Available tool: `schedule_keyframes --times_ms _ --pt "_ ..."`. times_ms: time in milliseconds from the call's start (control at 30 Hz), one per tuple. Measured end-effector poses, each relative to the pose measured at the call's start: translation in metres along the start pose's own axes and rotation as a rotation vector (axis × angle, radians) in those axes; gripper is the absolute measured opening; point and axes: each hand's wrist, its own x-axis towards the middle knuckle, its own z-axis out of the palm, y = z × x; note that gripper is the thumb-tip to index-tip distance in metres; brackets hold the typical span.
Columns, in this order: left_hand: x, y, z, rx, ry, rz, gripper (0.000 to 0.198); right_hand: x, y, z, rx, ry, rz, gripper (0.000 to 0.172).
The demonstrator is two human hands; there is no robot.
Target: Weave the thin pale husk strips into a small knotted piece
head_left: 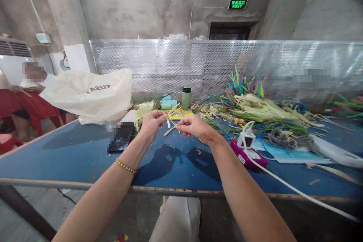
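Over the blue table [76, 166] my two hands are held close together. My left hand [153, 124], with a gold bead bracelet [125, 165] on its wrist, pinches thin pale strips that look like dried corn husk [173, 110]. My right hand [195, 126] is closed, fingertips pinched at the other end of the thin strip between the hands. What exactly sits in the right fingertips is too small to make out clearly. Behind the hands lies a yellow sheet [185, 114] with small scraps on it. Both hands throw shadows on the table.
A white bag [87, 94] and a dark tablet-like device [121, 140] lie left. A green bottle [186, 98] stands behind. To the right are husks [261, 110], coloured stems, grey cord [286, 138], a purple power strip [249, 155] and a white cable [279, 185]. A person sits far left.
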Motion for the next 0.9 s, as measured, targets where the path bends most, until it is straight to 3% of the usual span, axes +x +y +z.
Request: schedule_keyframes --times_ms 167,467,600,733,900 --pt "-0.002 0.003 0.002 -0.004 -0.001 -0.004 0.024 0.001 0.001 0.003 0.057 -0.004 0.036 0.002" --pt "-0.005 0.006 0.006 -0.016 -0.045 -0.012 0.027 0.005 0.002 0.011 0.298 -0.045 0.134 0.015" --pt "-0.006 0.006 0.005 -0.01 -0.059 -0.002 0.025 0.005 0.001 0.011 0.281 0.001 0.129 0.009" --pt "-0.006 0.007 0.006 -0.023 -0.073 -0.003 0.025 0.004 -0.002 0.011 0.252 -0.004 0.126 0.009" --pt "-0.005 0.005 0.005 -0.023 -0.104 -0.011 0.025 0.004 -0.005 0.012 0.257 0.08 0.118 0.015"
